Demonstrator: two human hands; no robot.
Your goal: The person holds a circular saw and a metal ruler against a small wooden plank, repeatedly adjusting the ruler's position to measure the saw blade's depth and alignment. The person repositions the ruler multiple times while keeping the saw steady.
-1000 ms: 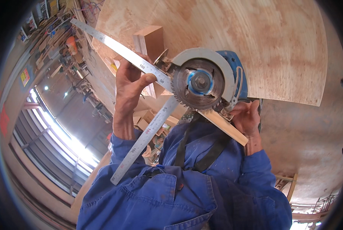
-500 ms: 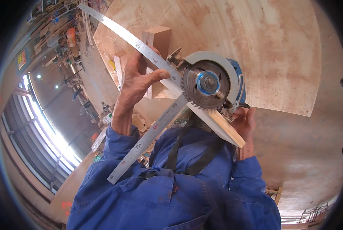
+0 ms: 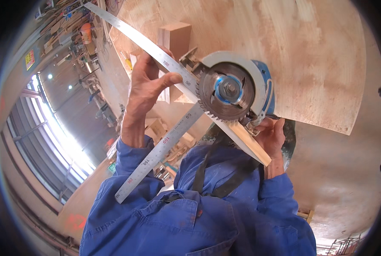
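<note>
A circular saw [image 3: 262, 70] with a grey guard and blue body has its round toothed blade [image 3: 209, 94] bare and facing me. My left hand [image 3: 150, 83] grips one arm of an L-shaped steel square [image 3: 135, 38], thumb on the near side and fingers behind. The square's corner lies against the blade's left edge, and its other arm slants down over my left sleeve. A pale wooden strip [image 3: 250, 147] runs from behind the blade to the lower right. At the saw's lower right, my right hand [image 3: 271, 134] is closed around its rear end; part of the grip is hidden.
A large plywood sheet [image 3: 314, 64] lies behind the saw, with a wooden block [image 3: 176, 37] on it. Wood scraps [image 3: 156, 128] lie below my left wrist. Tools and timber crowd the far left, above a bright shutter opening [image 3: 56, 136].
The saw and square have shifted slightly left and up in the picture, together with my left hand. Both grips look the same.
</note>
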